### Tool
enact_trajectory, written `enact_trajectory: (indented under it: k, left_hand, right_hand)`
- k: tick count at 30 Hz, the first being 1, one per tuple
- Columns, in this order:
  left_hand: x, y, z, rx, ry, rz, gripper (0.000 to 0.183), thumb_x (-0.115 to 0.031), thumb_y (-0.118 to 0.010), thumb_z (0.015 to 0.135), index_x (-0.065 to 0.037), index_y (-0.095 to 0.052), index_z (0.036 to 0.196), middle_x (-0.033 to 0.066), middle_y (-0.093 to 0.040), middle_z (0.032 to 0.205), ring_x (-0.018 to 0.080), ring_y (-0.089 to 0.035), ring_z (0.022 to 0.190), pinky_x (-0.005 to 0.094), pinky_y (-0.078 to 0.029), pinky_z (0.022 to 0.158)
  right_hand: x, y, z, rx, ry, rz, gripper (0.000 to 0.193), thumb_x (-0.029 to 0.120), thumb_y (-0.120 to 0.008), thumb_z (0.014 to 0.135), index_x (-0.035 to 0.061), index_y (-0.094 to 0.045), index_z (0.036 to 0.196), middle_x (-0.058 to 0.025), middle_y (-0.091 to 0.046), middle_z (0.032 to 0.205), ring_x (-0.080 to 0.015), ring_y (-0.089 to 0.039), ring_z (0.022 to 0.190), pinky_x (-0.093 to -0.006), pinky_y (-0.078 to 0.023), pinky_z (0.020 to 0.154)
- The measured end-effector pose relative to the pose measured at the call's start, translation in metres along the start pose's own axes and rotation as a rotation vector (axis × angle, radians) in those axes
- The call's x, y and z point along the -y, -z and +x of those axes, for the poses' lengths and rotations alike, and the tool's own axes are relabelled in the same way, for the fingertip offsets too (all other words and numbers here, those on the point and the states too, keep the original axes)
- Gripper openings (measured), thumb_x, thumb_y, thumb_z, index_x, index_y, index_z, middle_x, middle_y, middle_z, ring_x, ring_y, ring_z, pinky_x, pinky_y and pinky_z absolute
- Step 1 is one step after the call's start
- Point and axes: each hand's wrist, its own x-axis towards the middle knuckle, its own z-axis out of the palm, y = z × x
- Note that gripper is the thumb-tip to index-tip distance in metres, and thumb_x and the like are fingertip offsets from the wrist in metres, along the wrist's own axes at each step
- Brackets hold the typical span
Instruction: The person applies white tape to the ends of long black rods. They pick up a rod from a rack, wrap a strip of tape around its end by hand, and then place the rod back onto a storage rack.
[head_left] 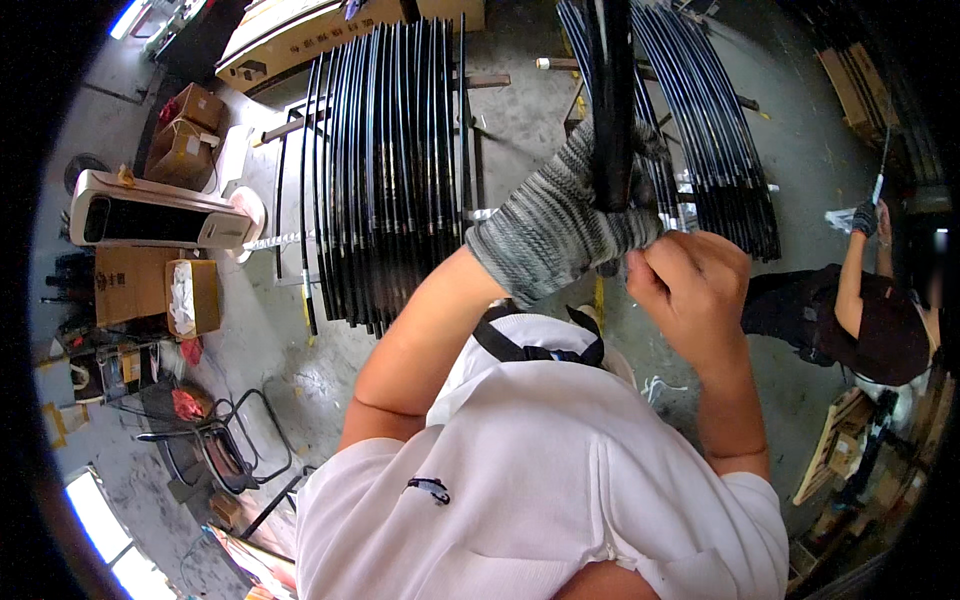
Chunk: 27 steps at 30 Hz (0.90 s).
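A thick, glossy black rod rises in front of me and runs out past the top edge of the picture. My left hand, in a grey striped knit glove, is wrapped around its lower part. Close beside the rod's near end is my right hand, bare, with its fingers curled closed. Whatever those fingers pinch is hidden behind them.
Thin black rods lie side by side on a rack at left; more rods lie at right. Further right, a person holds a thin rod. A white appliance, open carton and chair stand left.
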Motion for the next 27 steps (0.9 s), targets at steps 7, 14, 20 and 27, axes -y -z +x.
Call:
enact_trajectory:
  k: [7,14,20,27]
  left_hand:
    - [0.003,0.014,-0.002,0.029,0.067,-0.076,0.043,-0.006,-0.064,0.078,-0.009,-0.045,0.117,0.0083,-0.059,0.099,0.0173,-0.058,0.078,0.0323,-0.05,0.07]
    - [0.009,0.035,0.008,-0.087,0.027,-0.42,0.043,-0.007,-0.065,0.078,-0.012,-0.044,0.115,0.0085,-0.058,0.097,0.0186,-0.059,0.072,0.0344,-0.051,0.065]
    - [-0.01,0.015,0.03,-0.382,-0.118,-0.629,0.033,-0.012,-0.064,0.079,-0.013,-0.046,0.107,0.0062,-0.059,0.091,0.0183,-0.058,0.068,0.0364,-0.053,0.066]
    - [-0.019,0.059,0.034,-0.368,-0.244,-1.144,0.015,-0.018,-0.046,0.091,-0.006,-0.05,0.083,0.0004,-0.047,0.067,0.0095,-0.044,0.053,0.0254,-0.043,0.058]
  right_hand:
    - [-0.002,0.005,-0.004,-0.047,0.134,-0.037,0.022,0.005,-0.069,0.057,0.0073,-0.047,0.057,-0.0037,-0.048,0.055,-0.0193,-0.047,0.045,-0.0308,-0.035,0.042]
    - [0.009,0.004,0.0,0.044,0.137,0.014,0.021,0.007,-0.068,0.06,0.0082,-0.048,0.059,-0.0023,-0.048,0.056,-0.0174,-0.048,0.046,-0.0303,-0.035,0.041]
    - [0.039,-0.013,-0.006,0.113,0.162,0.1,0.024,0.008,-0.064,0.063,0.0102,-0.041,0.058,-0.0024,-0.044,0.054,-0.0179,-0.048,0.046,-0.0317,-0.036,0.041]
    - [-0.003,-0.016,-0.04,0.0,-0.124,-0.187,0.018,0.007,-0.062,0.065,0.009,-0.046,0.059,-0.0047,-0.046,0.052,-0.0211,-0.05,0.047,-0.0336,-0.04,0.046]
